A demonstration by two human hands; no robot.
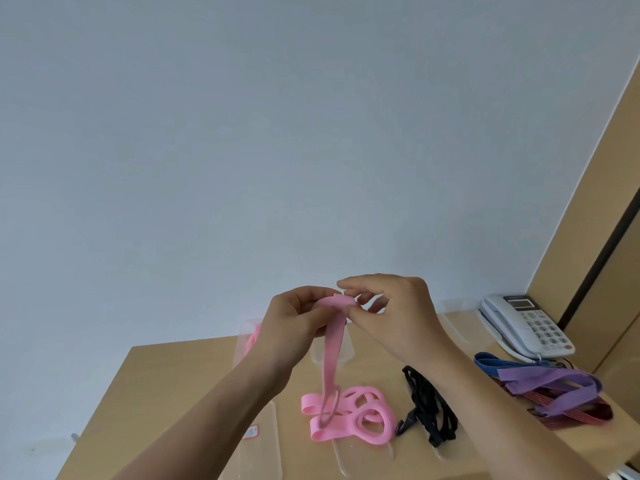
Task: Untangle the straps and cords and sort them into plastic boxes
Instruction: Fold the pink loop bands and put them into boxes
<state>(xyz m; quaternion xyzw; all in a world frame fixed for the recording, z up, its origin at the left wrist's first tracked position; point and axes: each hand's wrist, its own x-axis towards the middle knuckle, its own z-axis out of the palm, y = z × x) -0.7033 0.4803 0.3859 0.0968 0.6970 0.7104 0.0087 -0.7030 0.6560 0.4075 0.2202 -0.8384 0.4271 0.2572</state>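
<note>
Left grip [294,322] and right grip [398,313] both pinch the pink strap [330,355]; below lie pink loops [332,434], rightward black cords [424,400], purple straps [554,379], a telephone [519,327].

On the table [173,375] coiled straps [349,415] lie left of cords [427,407], a strap heap [554,386] farther right, telephone [523,327] behind it

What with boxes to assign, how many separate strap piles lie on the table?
3: pink pile in the middle, under the held pink strap; black pile right of it; mixed purple, blue and dark-red pile near the telephone. Others may be hidden.
</note>
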